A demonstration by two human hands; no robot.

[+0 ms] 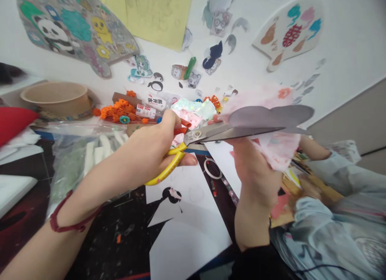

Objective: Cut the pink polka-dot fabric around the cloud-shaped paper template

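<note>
My left hand point(152, 145) is closed around the handles of a pair of scissors point(197, 134), one yellow and one orange-red. The blades point right, slightly apart, and lie across a dark grey piece of paper point(268, 117) with a wavy edge. Behind that paper is my right hand point(250, 155), holding it up together with a thin pink flowered sheet point(279, 153) that looks like tissue or cloth. Most of the right fingers are hidden by the grey paper and blades. White paper sheets point(188, 243) lie on the dark table below, one with a small black drawing.
A plastic bag of white and green pieces point(69, 163) lies left, near a round tan container point(56, 95). Orange flowers point(120, 111) and a bottle point(155, 103) stand by the wall. A roll of tape point(212, 168) lies mid-table. Another person's sleeve point(325, 219) is close at right.
</note>
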